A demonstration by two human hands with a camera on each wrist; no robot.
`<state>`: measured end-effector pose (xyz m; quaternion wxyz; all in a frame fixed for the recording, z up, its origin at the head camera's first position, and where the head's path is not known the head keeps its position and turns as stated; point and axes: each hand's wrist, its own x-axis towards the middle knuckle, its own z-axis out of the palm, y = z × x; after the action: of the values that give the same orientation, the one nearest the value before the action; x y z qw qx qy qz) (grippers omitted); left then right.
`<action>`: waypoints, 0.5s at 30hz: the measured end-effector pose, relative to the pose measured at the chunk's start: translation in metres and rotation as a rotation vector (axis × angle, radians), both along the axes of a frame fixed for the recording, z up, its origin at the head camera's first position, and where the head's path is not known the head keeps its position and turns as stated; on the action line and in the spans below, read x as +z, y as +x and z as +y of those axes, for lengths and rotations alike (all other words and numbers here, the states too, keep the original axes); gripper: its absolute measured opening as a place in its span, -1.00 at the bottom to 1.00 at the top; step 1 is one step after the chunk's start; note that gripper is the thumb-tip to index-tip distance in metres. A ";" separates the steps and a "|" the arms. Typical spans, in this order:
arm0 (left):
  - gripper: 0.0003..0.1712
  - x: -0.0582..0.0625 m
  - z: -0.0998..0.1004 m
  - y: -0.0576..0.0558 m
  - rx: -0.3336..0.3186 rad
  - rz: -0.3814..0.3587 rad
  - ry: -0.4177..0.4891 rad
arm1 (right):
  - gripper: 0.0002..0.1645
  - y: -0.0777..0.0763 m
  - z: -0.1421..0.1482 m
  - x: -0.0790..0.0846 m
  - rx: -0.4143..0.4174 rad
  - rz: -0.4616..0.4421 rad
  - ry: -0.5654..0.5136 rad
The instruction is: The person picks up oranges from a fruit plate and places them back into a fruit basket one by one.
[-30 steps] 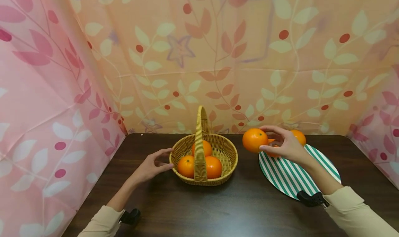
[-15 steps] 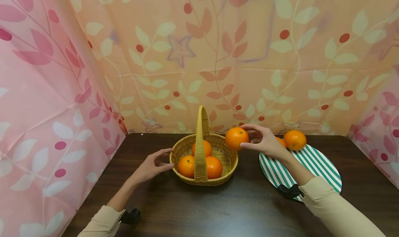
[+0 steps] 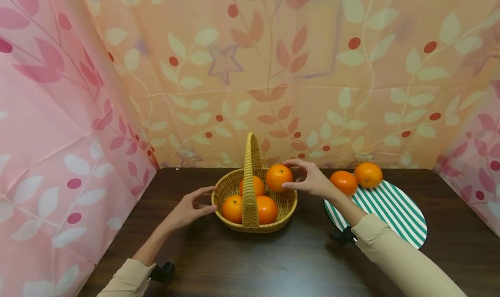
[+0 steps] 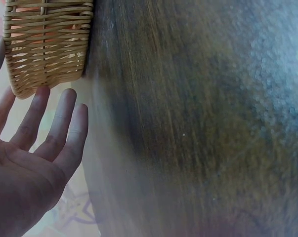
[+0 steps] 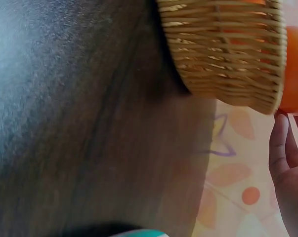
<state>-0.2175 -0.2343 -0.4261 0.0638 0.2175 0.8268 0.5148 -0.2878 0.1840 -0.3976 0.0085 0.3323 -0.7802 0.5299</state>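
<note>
A wicker basket [image 3: 230,225] with a tall arched handle [image 3: 248,179] stands mid-table, with three oranges inside, one of them an orange [image 3: 233,209] at the front left. My right hand [image 3: 310,182] pinches another orange [image 3: 279,177] over the basket's right side; in the right wrist view this held orange [image 5: 296,69] shows at the rim of the wicker wall [image 5: 223,54]. At the basket's left rim, my left hand [image 3: 192,208] touches the weave with fingers spread. The left wrist view shows those fingers [image 4: 62,116] nearly straight, tips right at the wicker side [image 4: 47,49].
On the right lies a round green-and-white striped mat [image 3: 402,214]. Two more oranges sit at its far left edge, a nearer orange [image 3: 343,183] and a farther orange [image 3: 368,174]. Floral cloth [image 3: 312,93] hangs behind the dark wooden table [image 3: 269,266].
My right hand has carried its orange leftward from beside the mat to over the basket, uncovering the oranges on the mat. The left hand has stayed at the rim.
</note>
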 end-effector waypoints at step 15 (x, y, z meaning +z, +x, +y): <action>-0.32 0.000 0.000 0.001 0.013 0.018 -0.026 | -0.56 0.002 0.001 -0.003 -0.042 0.029 0.014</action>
<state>-0.2169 -0.2343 -0.4266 0.0557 0.2157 0.8355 0.5022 -0.2853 0.1847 -0.4011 0.0287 0.3237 -0.7904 0.5193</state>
